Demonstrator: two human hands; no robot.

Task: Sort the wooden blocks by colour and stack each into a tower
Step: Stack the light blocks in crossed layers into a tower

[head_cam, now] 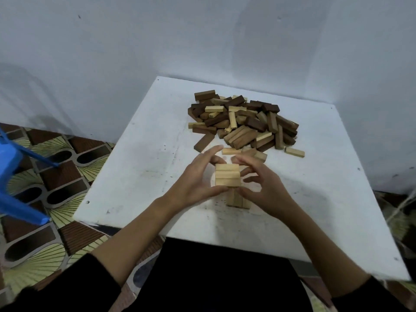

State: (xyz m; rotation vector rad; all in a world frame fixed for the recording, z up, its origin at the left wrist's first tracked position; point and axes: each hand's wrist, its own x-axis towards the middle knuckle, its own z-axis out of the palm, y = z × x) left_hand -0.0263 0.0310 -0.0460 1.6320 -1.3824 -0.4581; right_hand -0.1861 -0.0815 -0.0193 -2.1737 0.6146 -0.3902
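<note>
Near the tabletop (139, 167) front edge: pale block tower (227, 176), top layer of three light blocks. Left hand (198, 179) curled against its left side, right hand (258, 183) against its right, fingers bent round the upper layers; firm grip or mere steadying touch hard to tell through blur. Toward the far edge: mixed pile of dark and light blocks (243, 122). Off the left edge, on patterned floor: blue stool (15, 176).

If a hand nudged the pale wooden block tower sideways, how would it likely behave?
The pale wooden block tower would probably tip or shed blocks: it looks narrow for its height, with loose layers. The blocks look rigid, so they would likely slide, not flex. The left hand and right hand flank it, perhaps steadying it.
</note>
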